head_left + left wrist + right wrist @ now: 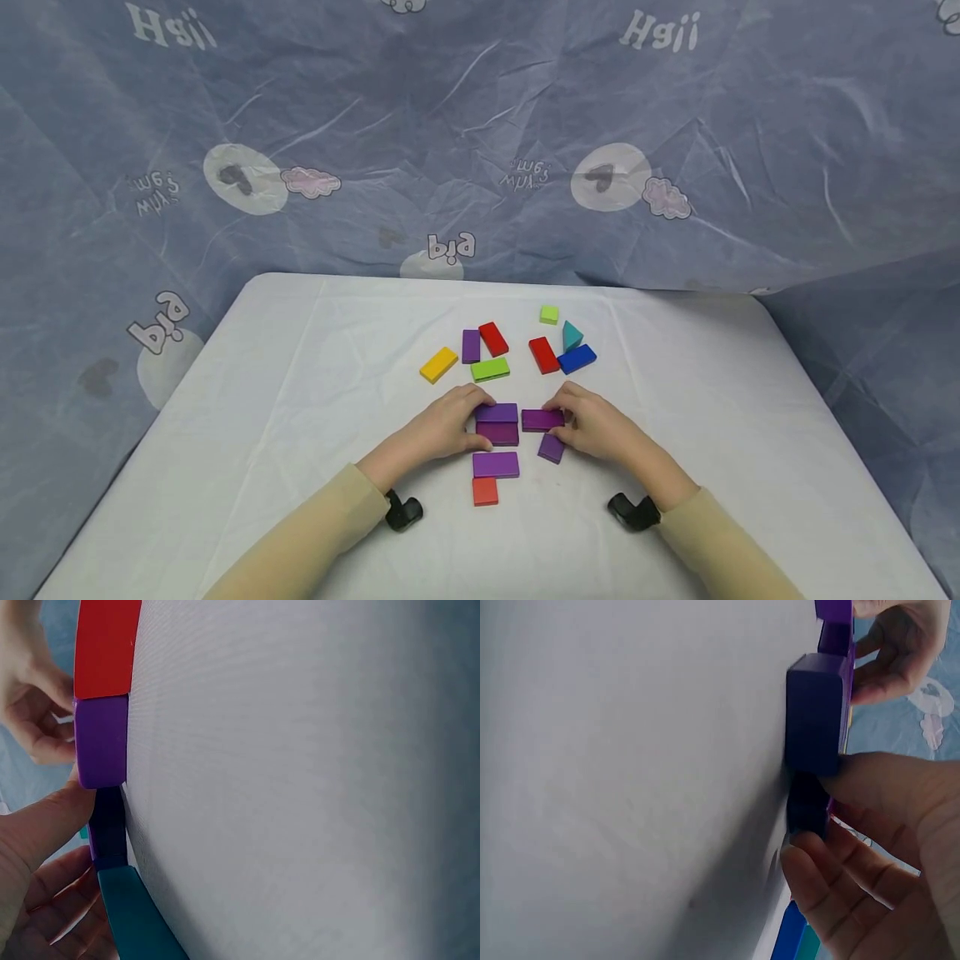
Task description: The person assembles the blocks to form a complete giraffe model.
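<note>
The right grip (596,427) partly hides a purple block (538,420).

I log: purple blocks (497,413), orange-red block (485,492), yellow block (438,365), lime blocks (491,369), red blocks (543,355), blue block (577,359), teal block (572,336). My sleeves (300,542): beige. Tabletop (675,375): white. Cloth (450,108): grey-blue, cloud-and-lettering print.

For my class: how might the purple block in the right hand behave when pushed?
The purple block is probably stiff: its edges look straight though pinched by the right hand. It should slide rather than roll, given its flat faces. Its smooth surface may feel slightly slippery.
</note>
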Available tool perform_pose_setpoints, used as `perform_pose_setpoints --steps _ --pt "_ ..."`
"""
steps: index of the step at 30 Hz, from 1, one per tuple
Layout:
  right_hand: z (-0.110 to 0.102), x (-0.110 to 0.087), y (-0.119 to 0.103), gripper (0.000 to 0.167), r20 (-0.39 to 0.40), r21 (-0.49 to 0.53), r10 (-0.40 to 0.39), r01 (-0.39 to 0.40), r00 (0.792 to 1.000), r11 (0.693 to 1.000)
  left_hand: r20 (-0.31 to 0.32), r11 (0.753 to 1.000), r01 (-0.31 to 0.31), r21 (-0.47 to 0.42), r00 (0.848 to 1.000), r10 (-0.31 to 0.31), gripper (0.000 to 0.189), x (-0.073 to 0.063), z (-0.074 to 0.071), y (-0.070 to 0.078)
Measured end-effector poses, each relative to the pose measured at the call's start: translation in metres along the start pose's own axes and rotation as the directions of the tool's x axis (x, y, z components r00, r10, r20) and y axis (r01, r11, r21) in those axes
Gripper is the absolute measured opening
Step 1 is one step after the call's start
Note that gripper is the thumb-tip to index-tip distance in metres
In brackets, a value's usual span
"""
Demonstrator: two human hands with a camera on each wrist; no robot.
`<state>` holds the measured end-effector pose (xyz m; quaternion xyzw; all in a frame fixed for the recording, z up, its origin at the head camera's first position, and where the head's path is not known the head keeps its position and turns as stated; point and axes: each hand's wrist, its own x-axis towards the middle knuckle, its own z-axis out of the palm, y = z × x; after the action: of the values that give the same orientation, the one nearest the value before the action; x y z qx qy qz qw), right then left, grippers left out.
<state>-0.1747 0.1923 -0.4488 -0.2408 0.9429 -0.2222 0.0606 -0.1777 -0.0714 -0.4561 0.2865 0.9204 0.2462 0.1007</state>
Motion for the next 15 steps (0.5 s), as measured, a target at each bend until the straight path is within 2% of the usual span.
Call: perform_pose_setpoints --steps 5,15 --pt "0.002 -0.005 -0.009 0.025 0.042 0.016 0.01 -0.01 0.999 1.0 -0.001 1.0 -0.008 0.0 1.0 0.008 0.058 0.002 0.0 -0.001" --pt "0.005 -0.012 -0.011 0.023 0.036 0.008 -0.029 0.028 0.999 1.0 0.011 1.0 0.0 -0.024 1.0 0.0 0.057 0.003 0.001 -0.004"
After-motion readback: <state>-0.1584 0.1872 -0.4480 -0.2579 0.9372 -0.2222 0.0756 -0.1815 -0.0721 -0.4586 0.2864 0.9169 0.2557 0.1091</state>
